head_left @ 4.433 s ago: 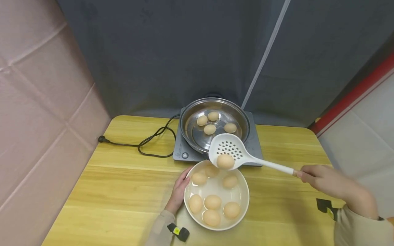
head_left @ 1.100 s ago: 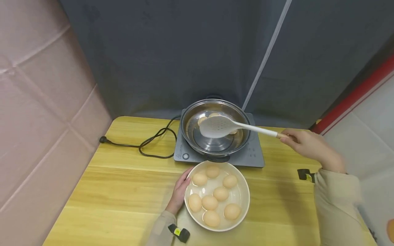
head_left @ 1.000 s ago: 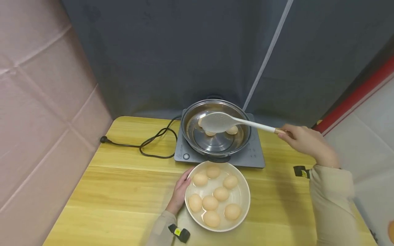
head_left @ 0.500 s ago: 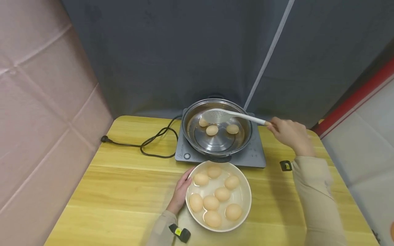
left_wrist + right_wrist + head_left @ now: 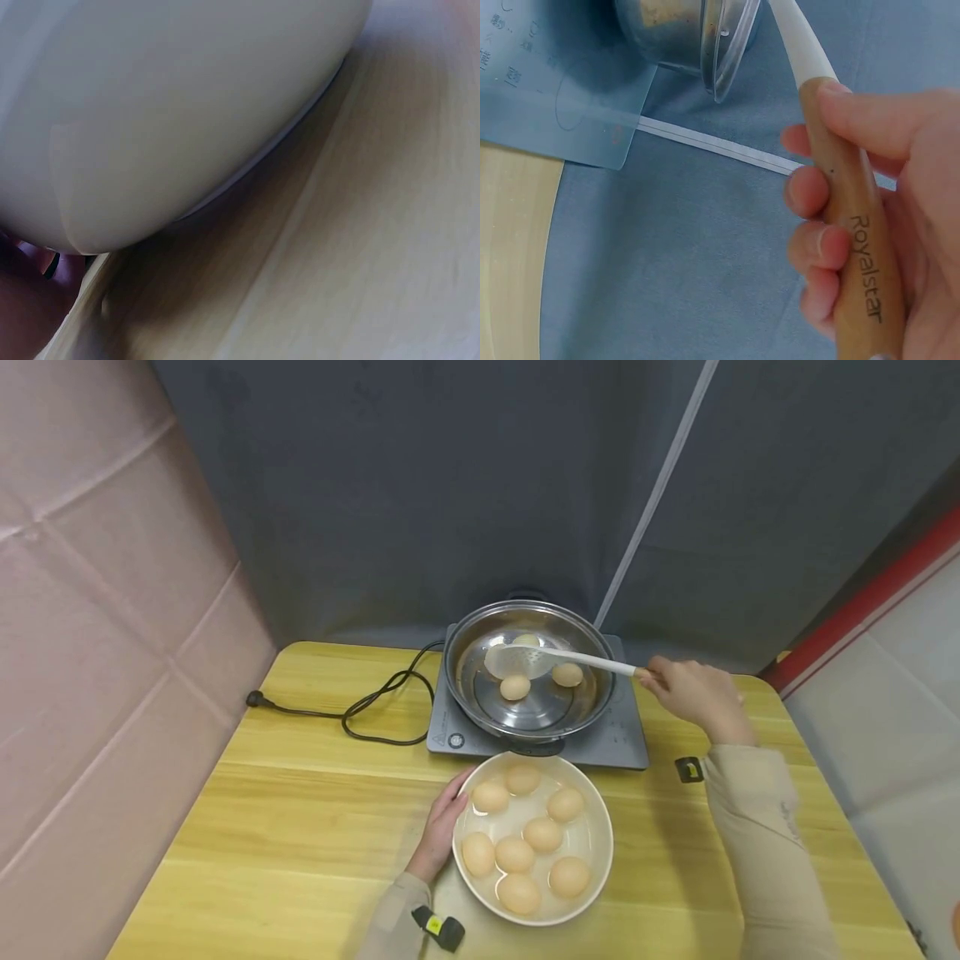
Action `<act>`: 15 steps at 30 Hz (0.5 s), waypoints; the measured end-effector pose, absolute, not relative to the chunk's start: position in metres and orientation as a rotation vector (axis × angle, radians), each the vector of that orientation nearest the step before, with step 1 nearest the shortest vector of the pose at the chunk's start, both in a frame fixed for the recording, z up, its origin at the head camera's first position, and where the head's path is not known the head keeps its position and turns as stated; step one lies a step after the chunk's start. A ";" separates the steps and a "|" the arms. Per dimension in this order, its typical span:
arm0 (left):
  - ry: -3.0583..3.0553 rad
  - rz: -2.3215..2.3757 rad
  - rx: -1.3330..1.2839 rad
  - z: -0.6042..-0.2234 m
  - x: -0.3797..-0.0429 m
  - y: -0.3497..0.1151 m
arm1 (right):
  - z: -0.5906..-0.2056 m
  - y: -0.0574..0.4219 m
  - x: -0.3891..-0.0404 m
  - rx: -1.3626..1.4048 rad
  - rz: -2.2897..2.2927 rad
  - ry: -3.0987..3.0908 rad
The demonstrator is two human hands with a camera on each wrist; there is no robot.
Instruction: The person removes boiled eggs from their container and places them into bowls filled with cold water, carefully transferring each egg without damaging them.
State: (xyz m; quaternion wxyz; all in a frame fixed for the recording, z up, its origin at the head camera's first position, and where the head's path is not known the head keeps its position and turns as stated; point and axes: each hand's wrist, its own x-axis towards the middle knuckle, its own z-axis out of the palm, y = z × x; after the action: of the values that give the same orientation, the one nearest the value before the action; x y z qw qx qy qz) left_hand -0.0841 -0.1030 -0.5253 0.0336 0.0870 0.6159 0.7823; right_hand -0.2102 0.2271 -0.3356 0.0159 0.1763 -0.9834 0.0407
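Observation:
My right hand grips the wooden handle of a white perforated skimmer, its fingers wrapped round the wood. The skimmer's head is down inside a steel pan, among brown eggs. One egg lies in front of the head, another egg to its right. A third egg shows partly behind it; anything under the head is hidden. Nearer me, my left hand holds the left side of a cream bowl, thumb at the rim. Several eggs sit in liquid there.
The pan stands on a grey induction cooker, directly behind the bowl. Its black cord and plug lie to the left on the wooden table. A dark cloth wall rises at the table's back edge.
The skimmer, earlier carrying an egg at the bowl, has gone back to the pan and been lowered among the eggs. That egg is now in the bowl. My left hand has stayed put.

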 end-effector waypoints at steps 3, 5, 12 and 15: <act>1.891 2.407 0.263 -0.525 -0.084 -0.103 | -0.336 0.227 -0.207 0.585 0.117 -3.067; 1.887 2.408 0.259 -0.525 -0.084 -0.103 | -0.336 0.228 -0.205 0.597 0.109 -3.079; 1.882 2.415 0.252 -0.525 -0.084 -0.102 | -0.334 0.229 -0.196 0.611 0.122 -3.119; 1.888 2.412 0.256 -0.525 -0.084 -0.102 | -0.333 0.229 -0.193 0.618 0.136 -3.157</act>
State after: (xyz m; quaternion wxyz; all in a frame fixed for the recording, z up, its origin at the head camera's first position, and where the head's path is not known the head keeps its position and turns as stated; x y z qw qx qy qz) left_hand -0.0837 -0.1023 -0.5249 0.0341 0.0832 0.6138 0.7843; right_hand -0.1928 0.2287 -0.3326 -0.0391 0.1917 -0.9798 0.0422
